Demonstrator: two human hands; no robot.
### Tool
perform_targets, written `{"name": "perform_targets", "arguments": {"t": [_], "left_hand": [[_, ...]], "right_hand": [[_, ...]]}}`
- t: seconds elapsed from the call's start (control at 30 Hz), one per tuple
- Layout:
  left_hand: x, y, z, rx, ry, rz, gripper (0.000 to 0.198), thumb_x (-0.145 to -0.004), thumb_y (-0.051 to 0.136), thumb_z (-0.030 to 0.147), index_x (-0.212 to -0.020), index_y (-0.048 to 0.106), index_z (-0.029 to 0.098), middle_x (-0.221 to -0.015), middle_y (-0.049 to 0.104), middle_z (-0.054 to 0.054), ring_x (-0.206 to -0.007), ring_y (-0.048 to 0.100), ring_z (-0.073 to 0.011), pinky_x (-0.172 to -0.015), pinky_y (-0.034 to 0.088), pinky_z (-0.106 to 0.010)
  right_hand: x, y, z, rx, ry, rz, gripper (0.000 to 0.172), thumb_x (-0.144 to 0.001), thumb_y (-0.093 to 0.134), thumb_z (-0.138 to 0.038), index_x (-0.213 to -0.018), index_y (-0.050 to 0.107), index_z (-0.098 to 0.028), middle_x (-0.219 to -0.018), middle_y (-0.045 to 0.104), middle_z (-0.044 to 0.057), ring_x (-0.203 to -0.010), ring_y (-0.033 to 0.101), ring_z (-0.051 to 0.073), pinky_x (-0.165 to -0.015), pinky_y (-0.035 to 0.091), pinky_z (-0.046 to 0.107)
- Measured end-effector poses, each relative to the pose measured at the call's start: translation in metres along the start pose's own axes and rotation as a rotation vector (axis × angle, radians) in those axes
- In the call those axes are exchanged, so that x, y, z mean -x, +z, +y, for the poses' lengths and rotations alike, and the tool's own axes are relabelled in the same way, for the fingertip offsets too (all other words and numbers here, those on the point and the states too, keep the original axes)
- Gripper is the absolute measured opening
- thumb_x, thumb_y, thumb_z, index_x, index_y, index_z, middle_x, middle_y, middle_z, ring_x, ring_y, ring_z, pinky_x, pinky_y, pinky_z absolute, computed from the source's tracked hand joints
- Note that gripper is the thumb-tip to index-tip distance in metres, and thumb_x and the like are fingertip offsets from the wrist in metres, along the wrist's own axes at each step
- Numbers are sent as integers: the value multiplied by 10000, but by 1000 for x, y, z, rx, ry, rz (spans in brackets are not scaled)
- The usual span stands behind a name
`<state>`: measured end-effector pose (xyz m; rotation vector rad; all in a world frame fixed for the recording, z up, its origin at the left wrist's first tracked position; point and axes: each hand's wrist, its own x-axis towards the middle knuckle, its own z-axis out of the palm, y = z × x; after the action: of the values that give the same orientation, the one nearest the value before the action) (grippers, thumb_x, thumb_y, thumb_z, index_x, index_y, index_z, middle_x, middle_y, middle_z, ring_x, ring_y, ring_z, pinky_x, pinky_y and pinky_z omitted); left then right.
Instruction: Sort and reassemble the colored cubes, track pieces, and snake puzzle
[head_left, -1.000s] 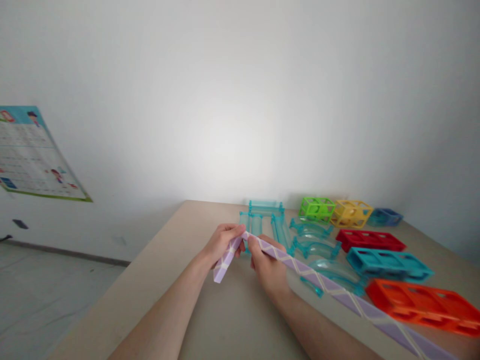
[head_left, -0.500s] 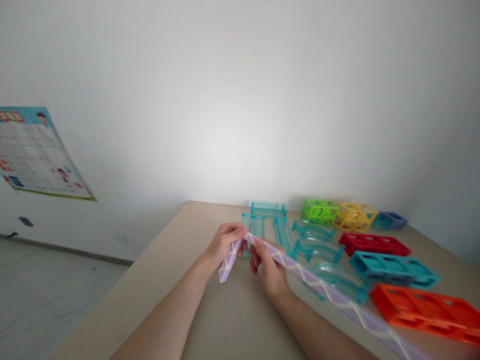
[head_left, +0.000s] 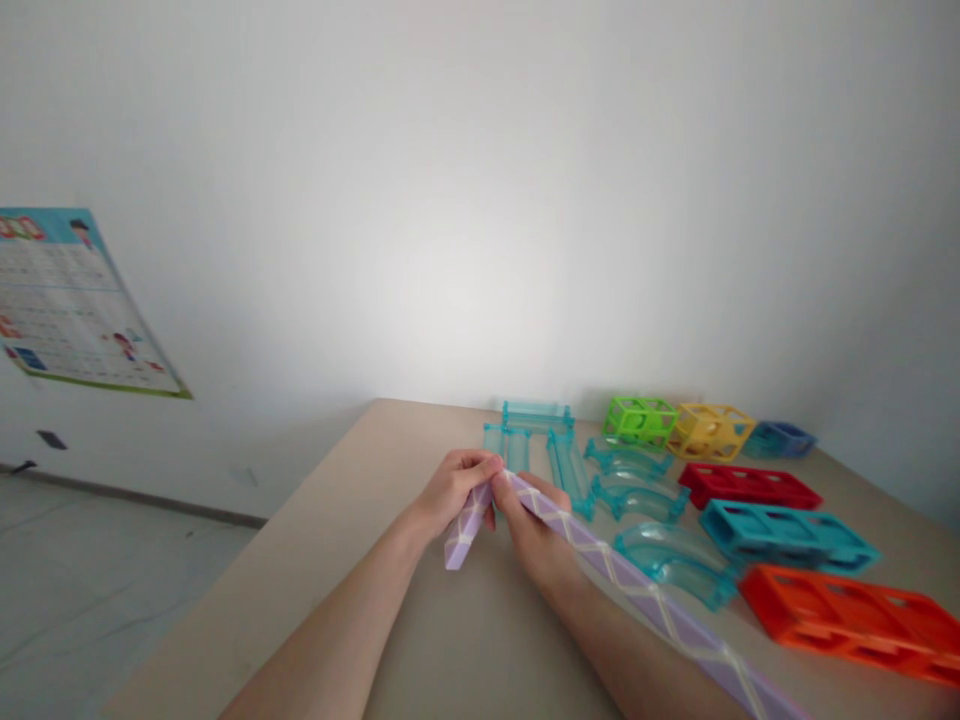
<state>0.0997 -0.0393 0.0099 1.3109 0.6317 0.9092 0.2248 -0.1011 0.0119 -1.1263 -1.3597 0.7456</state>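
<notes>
A long, flat lavender strip with pale criss-cross lines is bent sharply, with its fold at my fingertips. Its short end points down toward me on the left; the long part runs over my right forearm and out of view at the bottom right. My left hand pinches the strip beside the fold, thumb on top. Close against it, my right hand grips the long part just right of the fold, with its thumb at the bend. Both hands are above the table, and some fingers are hidden under the strip.
Clear teal track pieces, some straight and some curved, lie beyond and right of my hands. Frames in green, yellow, red, teal and orange line the right side of the table. A wall stands behind.
My right hand has moved slightly left and up along the strip, closer to my left hand at the fold. The long part of the strip has swung a little left and lower.
</notes>
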Motion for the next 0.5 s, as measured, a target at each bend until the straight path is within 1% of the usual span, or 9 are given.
{"name": "perform_targets", "arguments": {"t": [0.1, 0.17, 0.27, 0.33, 0.4, 0.43, 0.5], "left_hand": [[0, 1, 4, -19, -53, 19, 468, -690, 685, 576, -593, 586, 129, -450, 560, -14, -352, 549, -144, -322, 346, -211], [0, 2, 7, -37, -62, 41, 468, -676, 699, 573, -579, 585, 130, -444, 552, -8, -330, 519, -131, -308, 338, -212], [0, 4, 8, -82, -43, 92, 452, -683, 705, 550, -554, 571, 138, -437, 540, 2, -309, 466, -109, -295, 324, -215], [-1, 2, 7, -92, -11, 125, 437, -695, 698, 537, -557, 567, 144, -441, 533, 8, -325, 460, -105, -312, 331, -215], [-3, -1, 5, -75, 63, 179, 402, -703, 706, 498, -568, 576, 142, -461, 529, 14, -373, 471, -95, -360, 352, -205], [-4, -2, 4, -59, 116, 215, 378, -706, 712, 474, -582, 590, 138, -478, 531, 16, -407, 480, -89, -393, 364, -198], [-5, -4, 3, -4, 203, 265, 349, -704, 718, 461, -634, 621, 133, -519, 545, 16, -450, 488, -83, -428, 366, -191]], "right_hand": [[-2, -1, 3, 113, -17, -25, 472, -867, 541, -484, -492, 505, -199, -498, 517, -22, -474, 474, 108, -501, 353, 238], [-5, -3, 6, 193, -63, -9, 454, -860, 545, -476, -499, 492, -205, -486, 487, -26, -451, 446, 108, -475, 319, 247], [-11, -7, 12, 276, -139, 37, 406, -789, 631, -451, -508, 451, -221, -469, 433, -38, -433, 399, 111, -457, 271, 261], [-17, -11, 17, 190, -124, 2, 377, -716, 704, -430, -514, 465, -222, -484, 436, -39, -455, 407, 112, -467, 278, 257], [-21, -13, 22, 35, -60, -68, 341, -642, 762, -417, -537, 507, -215, -517, 468, -36, -481, 433, 108, -473, 304, 238], [-22, -12, 25, -39, -18, -107, 326, -620, 776, -415, -561, 528, -211, -524, 484, -36, -481, 445, 106, -469, 319, 227], [-19, -6, 29, -163, 82, -205, 326, -636, 749, -468, -637, 555, -206, -504, 507, -38, -440, 472, 112, -439, 351, 218]]}}
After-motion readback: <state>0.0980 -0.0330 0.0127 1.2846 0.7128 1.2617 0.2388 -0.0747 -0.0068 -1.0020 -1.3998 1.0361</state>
